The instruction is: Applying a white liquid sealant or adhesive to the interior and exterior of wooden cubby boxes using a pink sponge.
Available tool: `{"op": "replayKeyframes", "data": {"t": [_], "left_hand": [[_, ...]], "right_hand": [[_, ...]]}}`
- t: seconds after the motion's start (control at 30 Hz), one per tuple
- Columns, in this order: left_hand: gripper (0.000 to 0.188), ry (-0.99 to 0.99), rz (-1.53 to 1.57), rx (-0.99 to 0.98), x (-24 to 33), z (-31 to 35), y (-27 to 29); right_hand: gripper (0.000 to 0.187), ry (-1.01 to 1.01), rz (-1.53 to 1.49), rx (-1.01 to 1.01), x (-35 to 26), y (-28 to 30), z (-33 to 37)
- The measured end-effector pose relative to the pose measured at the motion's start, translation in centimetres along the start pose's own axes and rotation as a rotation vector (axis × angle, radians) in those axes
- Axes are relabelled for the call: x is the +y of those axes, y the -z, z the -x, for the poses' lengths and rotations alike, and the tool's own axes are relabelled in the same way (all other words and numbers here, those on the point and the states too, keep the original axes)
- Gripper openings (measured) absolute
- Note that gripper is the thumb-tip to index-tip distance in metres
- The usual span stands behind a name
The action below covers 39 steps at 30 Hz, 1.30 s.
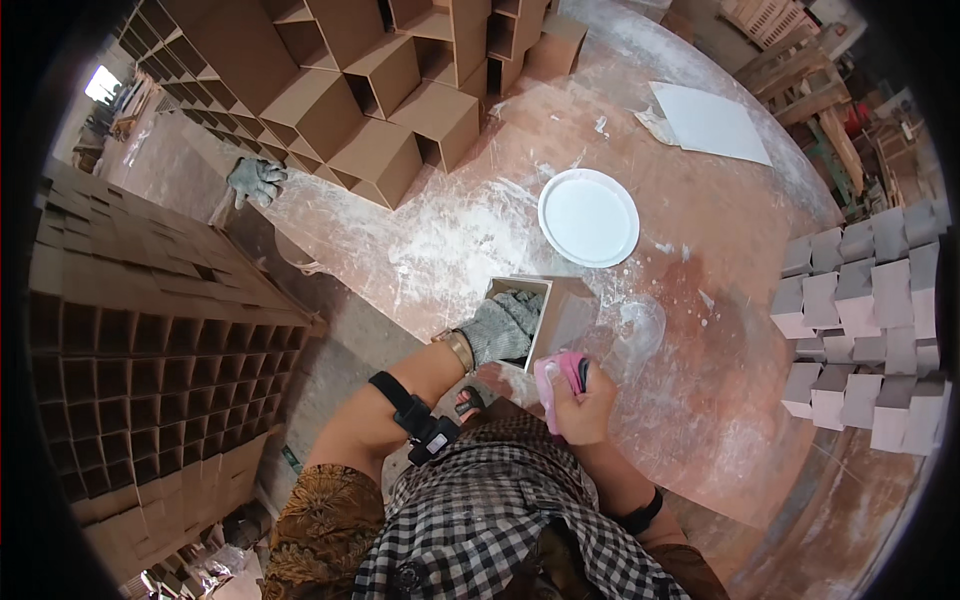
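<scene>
My left hand (pixel 505 325), in a grey knitted glove, reaches inside an open-ended cardboard box (pixel 563 318) near the table's front edge. Its fingers are mostly hidden by the box walls. The box has a brown-grey outer side and a pale rim. My right hand (pixel 588 405) is bare and closed around a pink cloth-like pad (pixel 549 388) with a dark strip, close to the box's near corner. Beyond the box lies a round, shallow white dish (pixel 588 218) with pale contents.
Brown cardboard boxes (pixel 380 160) stand stacked at the far left of the white-smeared table (pixel 700 350). A spare grey glove (pixel 256 181) lies beside them. A white sheet (pixel 712 125) rests at the far right. More stacks (pixel 180 340) rise at left, and pale boxes (pixel 860 290) at right.
</scene>
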<state>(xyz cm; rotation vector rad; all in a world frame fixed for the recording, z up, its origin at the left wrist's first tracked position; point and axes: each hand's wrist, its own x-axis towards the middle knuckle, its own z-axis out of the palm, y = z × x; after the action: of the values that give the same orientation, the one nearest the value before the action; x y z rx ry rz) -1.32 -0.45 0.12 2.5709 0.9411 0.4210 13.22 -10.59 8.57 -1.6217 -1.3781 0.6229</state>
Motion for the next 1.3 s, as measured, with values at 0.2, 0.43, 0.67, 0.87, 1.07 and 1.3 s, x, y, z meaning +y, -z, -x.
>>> {"op": "replayKeyframes", "data": {"t": [0.2,0.43,0.67,0.87,1.07,1.3], "left_hand": [[0.038,0.056,0.008,-0.119,0.7,-0.7,0.8],[0.042,-0.007,0.010,0.057,1.2,-0.4,1.0],[0.040,0.235,0.238,-0.123,-1.7,0.6,-4.4],[0.041,0.183,-0.032,-0.198,1.4,0.0,1.2],[0.043,0.116,0.014,-0.151,1.1,-0.2,0.9],[0.048,0.045,-0.025,-0.036,0.8,0.3,0.7]], "right_hand": [[0.015,-0.118,0.129,0.103,1.7,-1.0,-7.3],[0.018,0.056,0.083,-0.072,-0.9,0.5,-0.5],[0.021,0.055,0.213,0.039,1.0,-2.3,-8.1],[0.017,0.317,0.077,-0.031,-0.7,0.4,-1.1],[0.020,-0.007,0.181,-0.014,1.0,-1.5,-12.1],[0.028,-0.112,0.332,0.005,6.9,-0.5,-17.2]]}}
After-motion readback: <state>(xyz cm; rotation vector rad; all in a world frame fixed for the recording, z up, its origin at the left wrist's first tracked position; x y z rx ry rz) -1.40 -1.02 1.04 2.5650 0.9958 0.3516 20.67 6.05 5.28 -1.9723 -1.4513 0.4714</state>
